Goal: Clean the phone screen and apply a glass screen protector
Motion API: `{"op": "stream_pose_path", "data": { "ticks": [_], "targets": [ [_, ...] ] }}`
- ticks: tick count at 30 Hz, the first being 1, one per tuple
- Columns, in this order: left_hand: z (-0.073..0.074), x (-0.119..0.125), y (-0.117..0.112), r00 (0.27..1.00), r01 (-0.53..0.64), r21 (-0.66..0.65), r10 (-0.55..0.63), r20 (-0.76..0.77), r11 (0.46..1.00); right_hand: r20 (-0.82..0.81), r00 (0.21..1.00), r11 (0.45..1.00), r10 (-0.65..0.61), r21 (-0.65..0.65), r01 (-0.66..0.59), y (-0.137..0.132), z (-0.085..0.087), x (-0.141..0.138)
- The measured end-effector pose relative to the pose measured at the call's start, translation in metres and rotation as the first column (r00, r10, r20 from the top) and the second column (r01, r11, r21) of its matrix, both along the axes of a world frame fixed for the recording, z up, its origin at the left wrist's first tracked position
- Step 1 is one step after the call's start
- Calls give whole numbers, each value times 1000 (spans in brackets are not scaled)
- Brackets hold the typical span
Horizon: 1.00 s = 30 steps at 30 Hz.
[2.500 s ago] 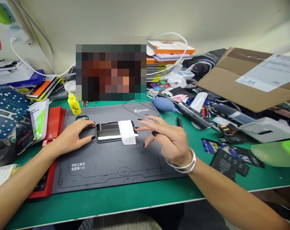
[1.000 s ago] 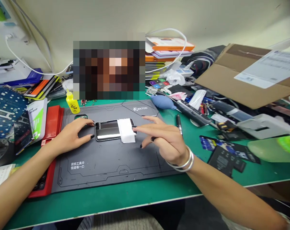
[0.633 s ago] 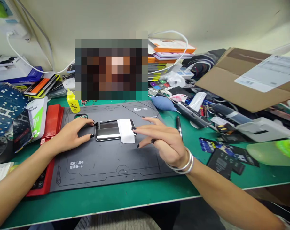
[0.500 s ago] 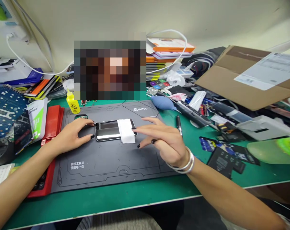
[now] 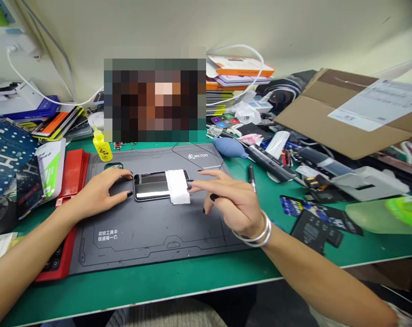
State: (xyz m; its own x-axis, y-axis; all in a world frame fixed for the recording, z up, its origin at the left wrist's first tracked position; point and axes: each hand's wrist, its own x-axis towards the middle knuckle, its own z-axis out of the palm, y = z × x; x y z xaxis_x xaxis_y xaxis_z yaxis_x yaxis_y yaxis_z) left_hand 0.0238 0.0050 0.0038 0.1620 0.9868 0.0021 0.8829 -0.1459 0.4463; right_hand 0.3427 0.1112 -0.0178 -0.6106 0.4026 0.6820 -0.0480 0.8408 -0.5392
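A smartphone [image 5: 150,186] lies flat on the dark grey repair mat [image 5: 151,240], with a white strip of cloth or paper [image 5: 177,186] wrapped across its right part. My left hand [image 5: 100,193] rests on the mat with its fingers apart, the fingertips against the phone's left end. To the right, my right hand [image 5: 233,205] hovers with spread fingers, and its index fingertip is at the strip's right edge. Silver bangles circle my right wrist. Neither hand grips anything.
A black marker pen [image 5: 251,177] stands past the mat's right edge, near a blue air blower [image 5: 228,147]. A yellow dispensing bottle [image 5: 101,148] and a red tray [image 5: 72,177] border the mat. Cluttered tools, papers and a cardboard box [image 5: 331,116] crowd the green bench.
My right hand has shifted slightly, its fingers spreading a little more. The view has drifted slightly. The phone, strip and left hand stay in place on the mat.
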Motion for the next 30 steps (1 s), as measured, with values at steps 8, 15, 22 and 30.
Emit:
{"op": "stream_pose_path", "data": {
  "ticks": [8,15,22,30],
  "targets": [
    [0,0,0,1000,1,1,-1,-5,1000,27,999,999,18,42,-19,1,0,0],
    [0,1,1,1000,4,8,-4,-6,1000,34,999,999,32,34,-33,1,-1,1],
    [-2,1,1,1000,7,9,-7,-5,1000,1,1000,1000,-10,11,10,-1,0,-2],
    [0,1,0,1000,6,1,-6,-7,1000,49,998,999,35,28,-36,2,-2,1]
  ]
}}
